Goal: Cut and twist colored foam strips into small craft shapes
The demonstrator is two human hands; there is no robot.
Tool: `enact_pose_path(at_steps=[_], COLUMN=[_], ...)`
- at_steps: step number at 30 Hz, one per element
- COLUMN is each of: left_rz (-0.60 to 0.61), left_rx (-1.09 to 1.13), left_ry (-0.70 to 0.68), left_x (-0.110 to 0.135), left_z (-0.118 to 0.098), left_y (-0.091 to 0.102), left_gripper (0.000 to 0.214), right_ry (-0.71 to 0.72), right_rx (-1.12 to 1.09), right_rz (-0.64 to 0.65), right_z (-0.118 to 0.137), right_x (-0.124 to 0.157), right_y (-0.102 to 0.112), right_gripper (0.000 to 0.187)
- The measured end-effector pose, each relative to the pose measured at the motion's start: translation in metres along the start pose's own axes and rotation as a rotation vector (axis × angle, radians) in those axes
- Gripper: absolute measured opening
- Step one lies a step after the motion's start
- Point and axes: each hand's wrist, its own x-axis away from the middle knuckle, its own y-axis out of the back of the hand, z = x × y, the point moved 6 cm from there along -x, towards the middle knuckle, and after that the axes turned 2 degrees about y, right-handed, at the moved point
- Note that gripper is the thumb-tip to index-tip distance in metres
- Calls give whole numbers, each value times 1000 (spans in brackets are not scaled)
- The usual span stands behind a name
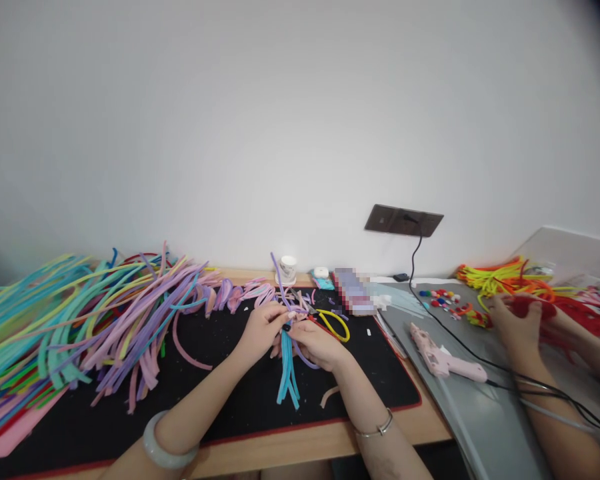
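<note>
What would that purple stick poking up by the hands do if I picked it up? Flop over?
Probably not much: the purple stick reaches upward with only a gentle curve, so it seems fairly stiff. It's likely light for its length, because it looks so thin.

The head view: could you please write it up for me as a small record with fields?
Left grip: closed near the top of the blue strips
Right grip: at the same strips, opposite side
Surface: black mat, red edging
Left: heap of coloured strips
Back: white cup near the wall
Right: pink glue gun
Far right: co-worker's grip on something red
</note>
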Motion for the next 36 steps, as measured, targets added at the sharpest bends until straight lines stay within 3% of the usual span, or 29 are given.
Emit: enact_pose_path(at_steps=[4, 13, 18, 22, 25, 27, 29, 31, 36], left_rz=[-42, -66, -41, 96, 311, 296, 169, 138, 330], left_rx=[-141, -114, -198, -409, -554, -615, -717, -829, -938], left_ry=[-154, -119, -101, -12, -167, -302, -374, -375, -310], left_x=[0, 0, -3, 0, 10, 13, 8, -2, -20], left_z=[-8, -4, -3, -7, -34, -57, -70, -69, -50], left_y=[3, 2, 6, 7, -4, -4, 3, 8, 13], left_gripper=[29, 29, 26, 38, 41, 32, 24, 22, 18], right_ry=[-10, -5, 11, 61, 73, 53, 11, -22, -39], right_rx=[-55, -195, -155, -66, 20, 53, 65, 66, 71], right_rz=[71, 37, -1, -142, -182, -162, -127, -111, -80], right_z=[-3, -2, 5, 9, 10, 10, 8, 6, 4], right_x=[1, 0, 0, 0, 1, 1, 2, 2, 4], right_y=[-6, -1, 0, 14, 18, 16, 13, 11, 9], right_gripper=[24, 24, 24, 28, 28, 27, 26, 26, 26])
